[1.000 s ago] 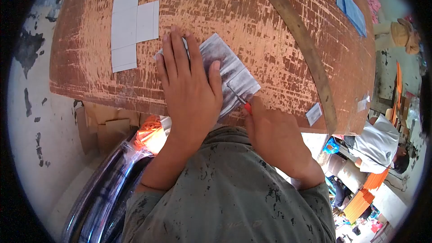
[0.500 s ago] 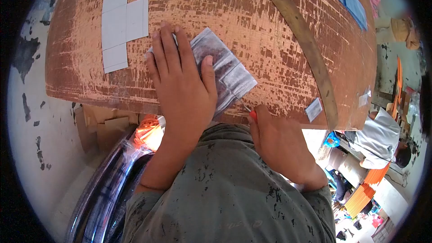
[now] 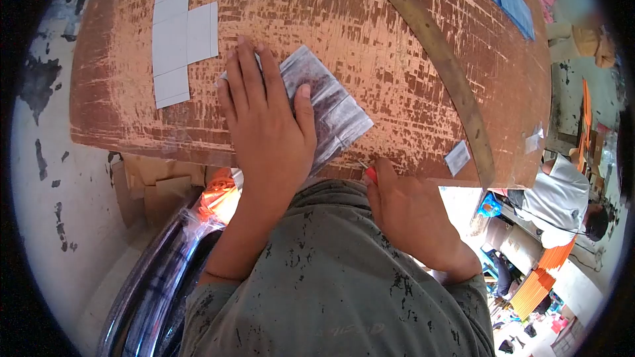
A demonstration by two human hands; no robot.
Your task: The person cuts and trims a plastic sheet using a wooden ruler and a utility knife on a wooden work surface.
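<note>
My left hand (image 3: 268,116) lies flat, fingers stretched out, on a creased silver-grey sheet (image 3: 334,109). The sheet sits at a slant near the board's front edge, partly hidden under that palm. In my right hand (image 3: 413,211) is a small red-handled tool (image 3: 371,174) with a thin metal tip, gripped in closed fingers. Its tip points toward the sheet's lower right edge and stands a little apart from it. Most of the handle is hidden, so its exact kind does not show.
Worn brown board (image 3: 410,125) carries a white paper cutout (image 3: 170,46) with ruled lines, a long curved-looking metal strip (image 3: 443,53), a small grey piece (image 3: 457,158) and a folded blue piece (image 3: 509,1). A person in a white shirt (image 3: 559,192) is at the right. Plastic-wrapped material (image 3: 149,277) stands lower left.
The tool in my right hand has drawn slightly away from the sheet's edge. My left hand stays flat on the sheet. The whole view has shifted a little.
</note>
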